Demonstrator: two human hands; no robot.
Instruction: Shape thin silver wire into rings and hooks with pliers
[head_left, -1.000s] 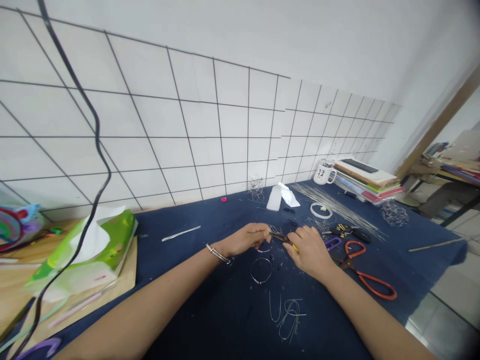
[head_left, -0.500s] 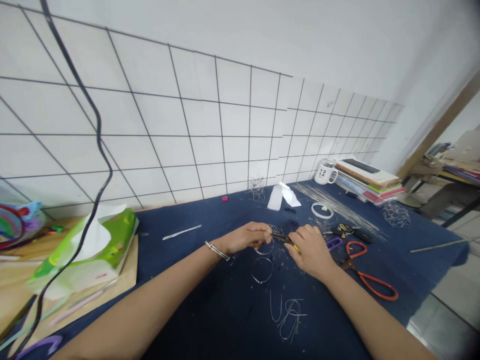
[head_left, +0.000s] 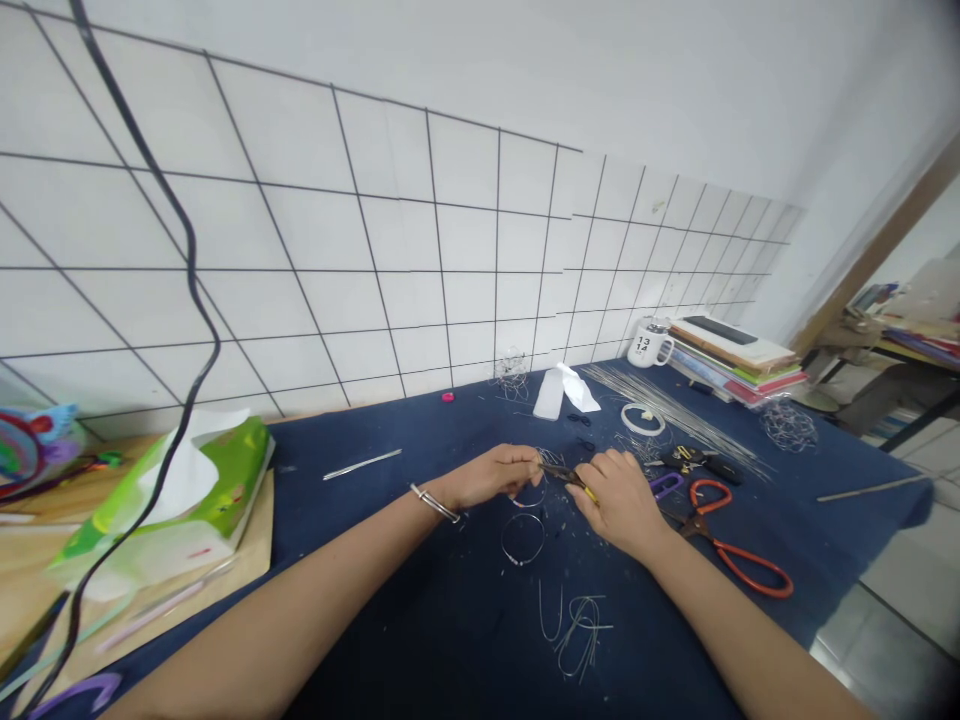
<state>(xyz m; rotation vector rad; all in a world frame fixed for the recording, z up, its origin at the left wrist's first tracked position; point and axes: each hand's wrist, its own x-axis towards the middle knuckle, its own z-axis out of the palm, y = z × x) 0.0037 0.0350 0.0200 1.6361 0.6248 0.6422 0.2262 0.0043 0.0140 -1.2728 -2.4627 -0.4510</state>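
My left hand pinches a thin wire loop, which hangs below its fingers. My right hand is wrapped round yellow-handled pliers, whose jaws reach the wire at my left fingertips. The exact contact between jaws and wire is too small to make out. Just below lies a separate wire ring on the dark blue cloth. Nearer the front edge are bent wire pieces. Small clippings are scattered around the hands.
Red-handled scissors, black pliers and a white wire coil lie at the right. Behind are long straight wires, a white mug and stacked books. A green tissue pack is left, beside a hanging black cable.
The whole view has shifted very slightly. Both hands keep nearly the same pose, with the pliers still at the wire.
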